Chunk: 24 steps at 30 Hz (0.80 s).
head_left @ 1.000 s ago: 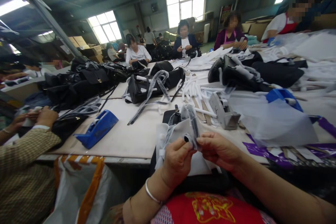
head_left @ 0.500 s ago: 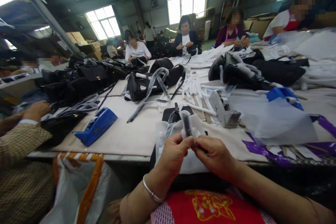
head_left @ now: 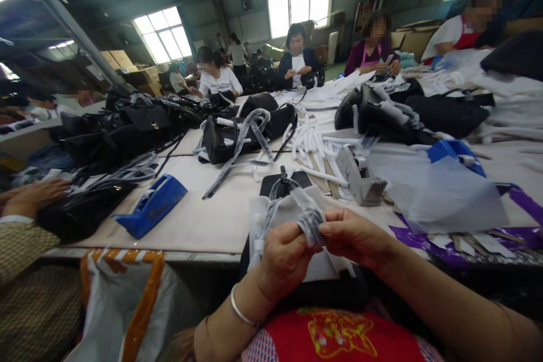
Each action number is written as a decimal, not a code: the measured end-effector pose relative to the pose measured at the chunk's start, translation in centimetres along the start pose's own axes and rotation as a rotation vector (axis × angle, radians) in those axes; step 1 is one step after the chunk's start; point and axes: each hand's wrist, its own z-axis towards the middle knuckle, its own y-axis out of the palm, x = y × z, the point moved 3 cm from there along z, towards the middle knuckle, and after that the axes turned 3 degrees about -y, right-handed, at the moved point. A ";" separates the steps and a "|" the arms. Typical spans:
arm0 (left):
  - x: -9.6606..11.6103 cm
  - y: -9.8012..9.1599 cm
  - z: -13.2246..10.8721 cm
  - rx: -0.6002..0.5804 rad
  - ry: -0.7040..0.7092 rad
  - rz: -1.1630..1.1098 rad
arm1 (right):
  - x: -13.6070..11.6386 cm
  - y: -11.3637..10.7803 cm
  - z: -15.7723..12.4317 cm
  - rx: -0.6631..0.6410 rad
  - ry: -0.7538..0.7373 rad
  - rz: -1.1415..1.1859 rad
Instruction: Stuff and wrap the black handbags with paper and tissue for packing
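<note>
My left hand (head_left: 285,257) and my right hand (head_left: 355,237) meet at the near table edge, both closed in a pinch on a black bag strap wrapped in clear plastic (head_left: 311,219). The strap rises from a black bag (head_left: 322,288) covered with white paper that rests in my lap against the table (head_left: 203,220). A silver bangle sits on my left wrist.
A blue tape dispenser (head_left: 150,206) lies left of my hands, a metal one (head_left: 360,178) and another blue one (head_left: 456,153) to the right. Black bags (head_left: 237,136) and white foam rolls (head_left: 311,138) fill the table. A co-worker's hand (head_left: 31,195) presses a black bag at left; other people sit opposite.
The wrapped strap has been bunched lower between my fingertips. The co-worker's hand at left has dropped flat onto their black bag.
</note>
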 end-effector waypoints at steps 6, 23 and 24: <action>-1.2 -0.5 0.4 -0.091 -0.453 -0.474 | -0.9 0.6 -0.1 0.157 -0.264 -0.537; -2.5 1.7 2.0 0.237 -0.536 -0.140 | -1.1 -1.9 2.5 0.196 0.011 -0.158; -2.4 1.9 1.9 0.231 -0.498 -0.087 | -1.0 -1.9 2.8 0.214 0.041 -0.121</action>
